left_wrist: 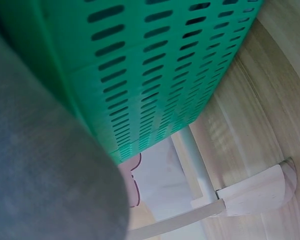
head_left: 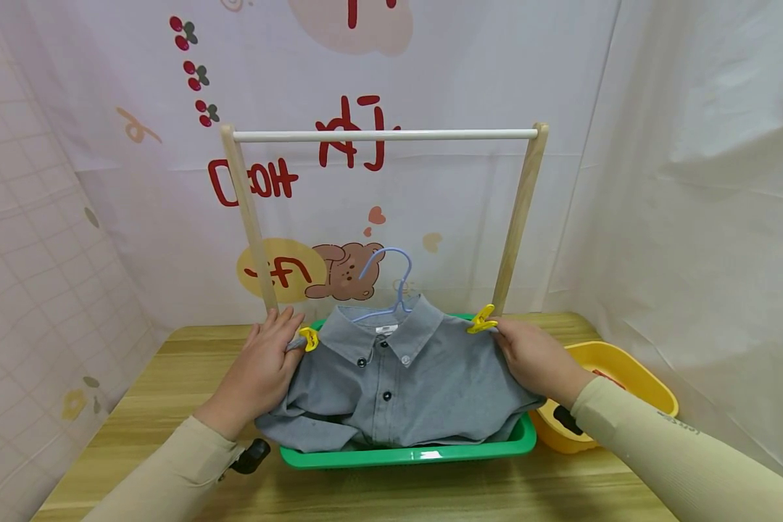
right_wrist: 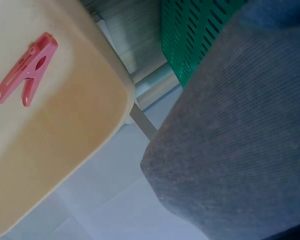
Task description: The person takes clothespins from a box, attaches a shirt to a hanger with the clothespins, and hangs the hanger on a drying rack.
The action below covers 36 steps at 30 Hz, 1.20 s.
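A grey button-up shirt point(head_left: 431, 391) on a light blue hanger point(head_left: 401, 286) lies over a green basket point(head_left: 407, 457), collar toward the back. One yellow clothespin point(head_left: 309, 338) is clipped at its left shoulder area and a second yellow clothespin point(head_left: 483, 319) at the right. My left hand point(head_left: 261, 370) grips the shirt beside the left clothespin. Beside the other clothespin, my right hand point(head_left: 538, 359) holds the opposite shoulder, its fingertips partly hidden by cloth. Grey fabric point(left_wrist: 50, 150) fills much of the left wrist view, and the shirt's cloth point(right_wrist: 240, 130) hangs large in the right wrist view.
Behind the basket stands a rack with wooden posts point(head_left: 518, 217) and a white crossbar point(head_left: 385, 135). A yellow bin point(head_left: 652, 377) sits right of the basket, with a pink clothespin point(right_wrist: 32, 67) inside. All stand on a wooden table point(head_left: 150, 406) before a printed curtain.
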Each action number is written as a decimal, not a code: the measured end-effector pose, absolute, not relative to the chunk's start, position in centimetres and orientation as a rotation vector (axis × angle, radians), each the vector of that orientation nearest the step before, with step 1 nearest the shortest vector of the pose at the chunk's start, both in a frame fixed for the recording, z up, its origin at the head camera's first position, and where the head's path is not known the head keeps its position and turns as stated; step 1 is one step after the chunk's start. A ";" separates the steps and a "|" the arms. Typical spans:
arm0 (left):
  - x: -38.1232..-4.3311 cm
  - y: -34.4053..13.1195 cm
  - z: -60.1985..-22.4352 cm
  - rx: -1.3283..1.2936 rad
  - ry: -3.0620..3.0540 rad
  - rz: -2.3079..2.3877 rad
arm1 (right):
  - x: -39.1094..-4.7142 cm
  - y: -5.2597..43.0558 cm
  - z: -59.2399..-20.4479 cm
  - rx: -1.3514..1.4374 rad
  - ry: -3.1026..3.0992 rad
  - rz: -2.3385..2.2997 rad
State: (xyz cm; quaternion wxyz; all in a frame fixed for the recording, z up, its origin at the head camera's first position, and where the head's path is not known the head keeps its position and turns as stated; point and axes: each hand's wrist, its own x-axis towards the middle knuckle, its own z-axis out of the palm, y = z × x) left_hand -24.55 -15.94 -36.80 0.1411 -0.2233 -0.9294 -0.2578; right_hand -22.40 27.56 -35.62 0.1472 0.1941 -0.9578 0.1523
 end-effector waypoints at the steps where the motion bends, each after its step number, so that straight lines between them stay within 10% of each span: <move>1: -24.6 -16.0 -36.8 -0.646 -2.681 -0.746 | -22.3 27.5 -35.6 0.550 -2.759 0.440; 36: -24.4 -16.7 -36.5 -0.632 -2.700 -0.736 | -21.7 28.7 -35.7 0.425 -2.759 0.517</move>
